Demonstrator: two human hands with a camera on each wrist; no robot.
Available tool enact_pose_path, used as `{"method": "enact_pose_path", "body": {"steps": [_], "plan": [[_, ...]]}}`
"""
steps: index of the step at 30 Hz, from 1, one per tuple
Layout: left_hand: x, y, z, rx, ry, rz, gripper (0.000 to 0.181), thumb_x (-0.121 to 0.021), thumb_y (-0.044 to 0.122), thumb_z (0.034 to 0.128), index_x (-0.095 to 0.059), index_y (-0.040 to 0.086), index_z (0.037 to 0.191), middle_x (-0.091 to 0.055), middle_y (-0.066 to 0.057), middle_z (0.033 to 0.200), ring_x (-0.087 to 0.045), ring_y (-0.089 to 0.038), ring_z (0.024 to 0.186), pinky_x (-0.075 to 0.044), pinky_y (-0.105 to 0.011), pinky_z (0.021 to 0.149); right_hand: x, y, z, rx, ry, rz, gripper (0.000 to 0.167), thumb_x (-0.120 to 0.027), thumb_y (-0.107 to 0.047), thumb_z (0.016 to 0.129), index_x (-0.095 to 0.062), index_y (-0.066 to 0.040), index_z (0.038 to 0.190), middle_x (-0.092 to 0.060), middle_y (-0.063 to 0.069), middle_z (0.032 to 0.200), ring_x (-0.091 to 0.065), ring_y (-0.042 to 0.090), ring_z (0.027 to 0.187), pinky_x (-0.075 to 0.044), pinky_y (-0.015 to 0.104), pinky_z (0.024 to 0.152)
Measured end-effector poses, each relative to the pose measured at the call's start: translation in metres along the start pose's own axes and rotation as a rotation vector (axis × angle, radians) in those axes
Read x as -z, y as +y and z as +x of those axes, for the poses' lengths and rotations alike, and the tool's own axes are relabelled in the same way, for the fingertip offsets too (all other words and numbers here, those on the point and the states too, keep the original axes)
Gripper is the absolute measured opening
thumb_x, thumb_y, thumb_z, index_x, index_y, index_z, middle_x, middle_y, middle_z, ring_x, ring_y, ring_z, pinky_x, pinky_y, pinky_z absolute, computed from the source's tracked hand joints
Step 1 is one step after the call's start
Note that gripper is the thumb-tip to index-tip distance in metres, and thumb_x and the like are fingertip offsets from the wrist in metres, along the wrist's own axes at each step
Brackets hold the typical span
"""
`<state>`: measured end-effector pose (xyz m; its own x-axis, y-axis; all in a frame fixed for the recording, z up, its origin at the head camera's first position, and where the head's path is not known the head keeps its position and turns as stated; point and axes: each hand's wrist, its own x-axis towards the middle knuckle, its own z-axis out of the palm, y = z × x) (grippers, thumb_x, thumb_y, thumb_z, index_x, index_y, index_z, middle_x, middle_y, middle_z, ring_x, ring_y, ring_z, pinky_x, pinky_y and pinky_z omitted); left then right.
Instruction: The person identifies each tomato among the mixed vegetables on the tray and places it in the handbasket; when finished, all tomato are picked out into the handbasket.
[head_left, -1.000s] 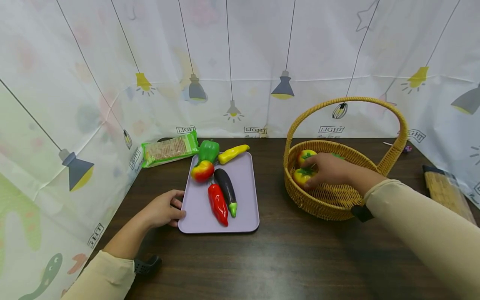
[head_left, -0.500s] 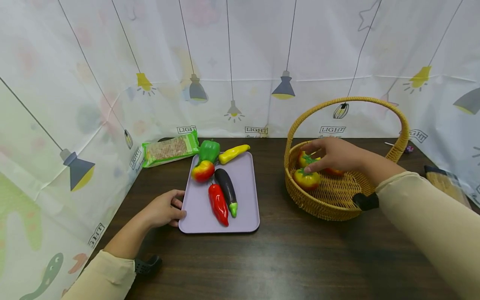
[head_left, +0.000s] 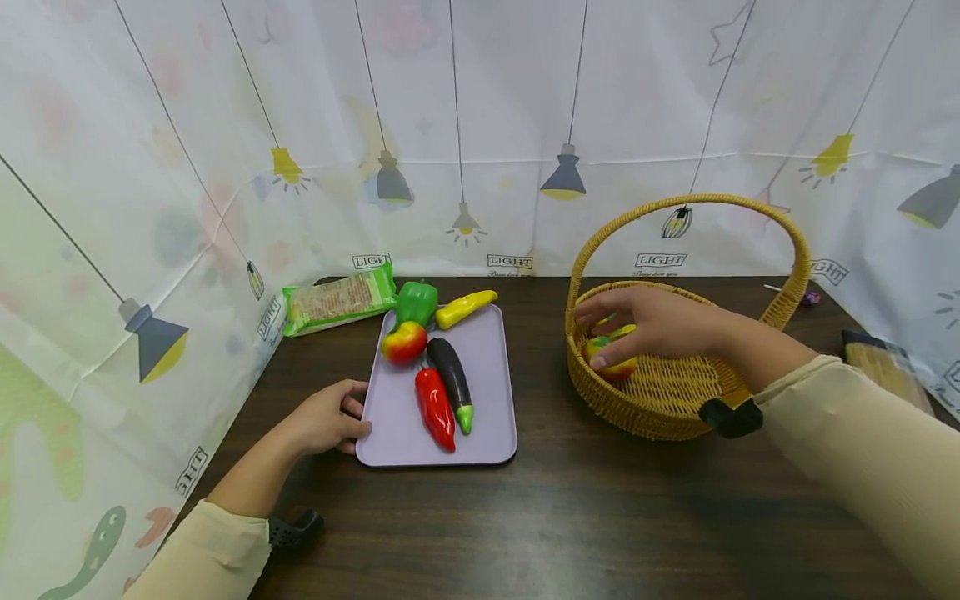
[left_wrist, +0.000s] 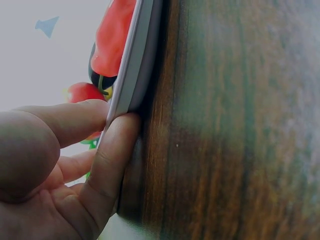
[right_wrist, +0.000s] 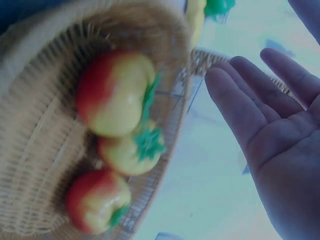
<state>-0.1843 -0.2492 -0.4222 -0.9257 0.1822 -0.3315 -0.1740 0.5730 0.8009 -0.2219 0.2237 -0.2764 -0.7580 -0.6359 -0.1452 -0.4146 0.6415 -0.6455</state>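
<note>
At the left, my left hand (head_left: 330, 417) pinches the near-left rim of a lilac tray (head_left: 491, 417), thumb and fingers on either side of the rim in the left wrist view. Lying on the tray are a red chili pepper (head_left: 435, 408), an eggplant (head_left: 447, 375), a red-yellow tomato (head_left: 405, 343), a green bell pepper (head_left: 417, 302) and a yellow pepper (head_left: 467, 308). My right hand (head_left: 660, 321) hovers over a wicker basket (head_left: 645, 422), fingers extended and holding nothing. Three red-yellow tomatoes (right_wrist: 117, 92) sit inside; the hand partly hides them in the head view.
The basket's tall handle (head_left: 693, 198) arches above the right hand. A green-edged food packet (head_left: 337, 300) lies behind the tray. Farther right are a lollipop (head_left: 812, 297) and a packet of yellowish sticks (head_left: 885, 367). A printed cloth (head_left: 510, 208) backs the dark table (head_left: 525, 525).
My right hand has let go of the tomatoes and risen off them, its fingers straightening. The left hand and the tray stay in place.
</note>
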Motion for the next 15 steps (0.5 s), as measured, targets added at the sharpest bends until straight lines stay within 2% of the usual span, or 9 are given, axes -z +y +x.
{"method": "enact_pose_path", "body": {"steps": [6, 15], "plan": [[0.001, -0.004, 0.000, 0.003, 0.001, 0.000, 0.071, -0.077, 0.003, 0.0890, -0.040, 0.000, 0.149, -0.055, -0.017, 0.110, -0.064, -0.025, 0.078, -0.063, -0.037, 0.066, -0.012, -0.013, 0.014, 0.010, -0.025, -0.003, 0.077, -0.084, -0.045, 0.083, -0.052, -0.017, 0.147, -0.057, 0.006, 0.142, -0.054, 0.029, 0.132, -0.045, 0.053, 0.107], [0.001, -0.001, 0.001, 0.000, -0.006, -0.025, 0.072, -0.076, 0.003, 0.0888, -0.039, 0.000, 0.150, -0.055, -0.018, 0.109, -0.064, -0.026, 0.078, -0.062, -0.037, 0.065, -0.025, -0.031, 0.039, 0.017, -0.028, 0.013, 0.080, -0.086, -0.046, 0.080, -0.050, -0.021, 0.148, -0.057, 0.004, 0.143, -0.053, 0.028, 0.132, -0.047, 0.052, 0.105]]}}
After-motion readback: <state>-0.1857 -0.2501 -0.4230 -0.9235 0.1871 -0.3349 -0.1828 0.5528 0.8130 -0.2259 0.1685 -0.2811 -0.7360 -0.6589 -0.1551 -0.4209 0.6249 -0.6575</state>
